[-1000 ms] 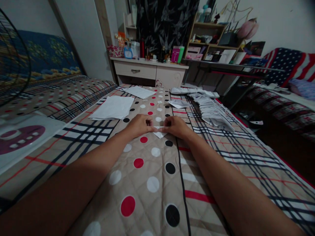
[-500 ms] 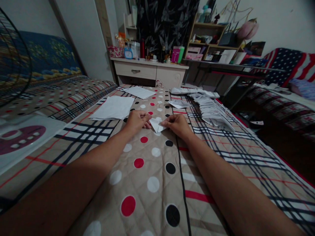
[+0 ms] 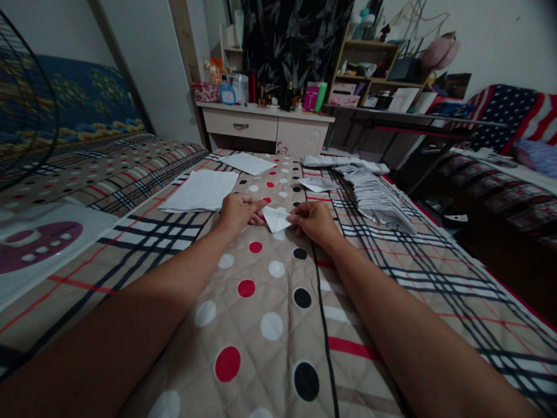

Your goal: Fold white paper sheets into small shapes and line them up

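A small folded piece of white paper (image 3: 275, 220), triangular with its point toward me, is held just over the patterned bedspread (image 3: 270, 267). My left hand (image 3: 241, 209) pinches its left corner, and my right hand (image 3: 313, 219) grips the right corner between thumb and fingers. Past my left hand lies a stack of white paper sheets (image 3: 200, 190), with another white sheet (image 3: 250, 163) farther back. Beyond my right hand rests a folded paper piece (image 3: 317, 184), beside a long row of folded papers (image 3: 376, 200).
A white bag with a purple print (image 3: 43, 238) lies at the left, near a fan guard (image 3: 54, 104). At the bed's far end stands a white dresser (image 3: 243, 125) with bottles and boxes. A shelf desk (image 3: 369, 75) is at the back right.
The folded paper shows more of its surface between my hands. My left hand has shifted slightly left, and the right fingers have slid out toward the paper's right corner.
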{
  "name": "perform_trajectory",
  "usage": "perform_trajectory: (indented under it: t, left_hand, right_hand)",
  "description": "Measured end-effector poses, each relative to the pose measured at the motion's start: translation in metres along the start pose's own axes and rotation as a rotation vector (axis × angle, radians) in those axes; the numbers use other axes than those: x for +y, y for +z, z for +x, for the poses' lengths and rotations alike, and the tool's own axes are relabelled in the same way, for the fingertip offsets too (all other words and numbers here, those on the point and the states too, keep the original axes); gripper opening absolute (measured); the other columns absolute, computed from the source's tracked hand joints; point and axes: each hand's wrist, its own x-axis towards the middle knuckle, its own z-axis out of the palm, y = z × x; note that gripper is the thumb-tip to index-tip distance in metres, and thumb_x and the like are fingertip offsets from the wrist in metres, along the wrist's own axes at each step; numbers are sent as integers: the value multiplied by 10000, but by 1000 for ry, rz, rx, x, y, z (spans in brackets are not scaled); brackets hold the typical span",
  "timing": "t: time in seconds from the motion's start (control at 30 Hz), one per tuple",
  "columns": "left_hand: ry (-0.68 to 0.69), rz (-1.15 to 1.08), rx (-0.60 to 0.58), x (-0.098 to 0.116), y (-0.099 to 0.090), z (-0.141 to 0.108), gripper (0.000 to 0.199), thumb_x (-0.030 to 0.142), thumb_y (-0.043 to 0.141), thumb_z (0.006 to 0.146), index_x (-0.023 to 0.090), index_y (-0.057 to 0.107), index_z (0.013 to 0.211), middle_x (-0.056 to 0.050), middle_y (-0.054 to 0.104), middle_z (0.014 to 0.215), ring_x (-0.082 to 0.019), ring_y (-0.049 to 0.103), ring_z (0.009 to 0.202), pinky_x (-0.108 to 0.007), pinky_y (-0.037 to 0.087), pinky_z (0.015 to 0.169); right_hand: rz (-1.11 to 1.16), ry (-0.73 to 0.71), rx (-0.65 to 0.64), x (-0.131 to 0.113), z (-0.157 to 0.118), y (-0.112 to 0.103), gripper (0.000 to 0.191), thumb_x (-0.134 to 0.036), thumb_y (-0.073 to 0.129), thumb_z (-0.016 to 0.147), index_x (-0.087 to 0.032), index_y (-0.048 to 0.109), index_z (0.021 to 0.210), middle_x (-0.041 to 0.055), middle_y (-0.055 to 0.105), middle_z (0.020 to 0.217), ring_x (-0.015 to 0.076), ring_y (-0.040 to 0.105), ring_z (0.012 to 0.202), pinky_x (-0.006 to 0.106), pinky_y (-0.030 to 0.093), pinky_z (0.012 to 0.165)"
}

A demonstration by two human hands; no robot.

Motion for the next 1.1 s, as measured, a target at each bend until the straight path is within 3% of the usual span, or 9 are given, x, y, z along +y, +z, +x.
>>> perform_trajectory:
  t: [0.27,0.33,0.43,0.57,0.73,0.9,1.1]
  left_hand:
    - [115,-87,88,-3,5,0,302,418,718,785,133,631,735,15,625,578,-78,567,471,-167,418,442]
    - [110,-113,21,-1,8,-3,313,421,761,738,134,648,785,16,643,616,-84,572,503,-173,431,460]
    - [83,-122,-178,0,11,-7,323,361,822,670,121,686,837,-9,705,724,-83,597,552,-184,474,524]
    - [10,-116,-303,1,14,-10,213,221,777,723,106,691,879,-34,727,714,-91,633,539,-194,501,541]
    - [-52,-73,-279,4,15,-11,31,109,668,793,112,639,806,-31,705,635,-122,659,505,-195,491,471]
    - [-26,28,-260,3,13,-12,292,260,627,869,134,555,615,-2,603,481,-101,580,389,-172,405,378]
    - [30,101,-164,-1,14,-9,329,336,545,915,157,544,639,53,487,397,-82,468,307,-179,358,344]
  right_hand:
    - [17,-56,102,0,0,9,77,-222,674,770,-179,631,723,15,667,593,119,550,402,224,398,379]
    - [63,-48,142,-1,-1,11,97,-243,676,772,-184,619,720,20,681,611,122,565,414,221,411,385]
    - [113,-31,186,-3,-2,12,107,-248,676,767,-188,607,713,23,686,615,133,589,427,221,421,389]
    - [156,-14,200,-5,-3,13,96,-224,664,761,-183,602,700,22,675,598,135,587,419,223,429,395]
    - [180,14,179,-6,-5,13,118,-228,658,764,-184,584,684,23,675,596,118,563,403,212,420,391]
    - [195,32,144,-5,-6,12,121,-245,637,776,-170,582,698,6,641,559,98,516,365,197,354,356]
    - [145,-24,170,0,-3,15,197,-333,609,800,-180,562,685,-44,538,452,76,391,317,197,276,340]
